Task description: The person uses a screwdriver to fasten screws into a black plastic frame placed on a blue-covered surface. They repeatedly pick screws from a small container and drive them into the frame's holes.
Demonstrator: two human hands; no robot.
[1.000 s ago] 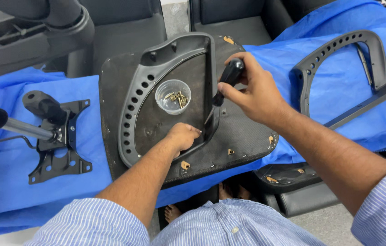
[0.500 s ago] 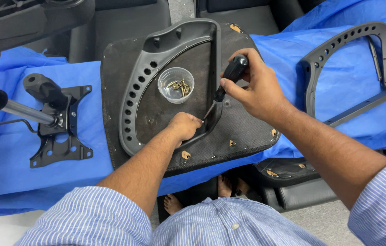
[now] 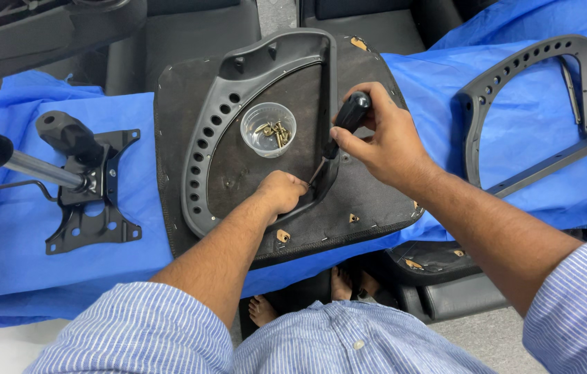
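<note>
Blue cloth (image 3: pixel 16 235) covers the desk, with a black metal bracket (image 3: pixel 92 208) at left. On the upturned seat base (image 3: pixel 370 201), a clear cup of screws (image 3: pixel 268 129) stands; the left hand (image 3: pixel 281 192) pinches at the screwdriver (image 3: pixel 338 135) tip, the right hand (image 3: pixel 380 142) wraps its handle. An armrest frame (image 3: pixel 515 83) lies right.

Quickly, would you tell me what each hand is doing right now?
Left hand: closed, fingers pinched at the screwdriver's tip on the grey armrest frame.
Right hand: closed around the black screwdriver handle.
</note>
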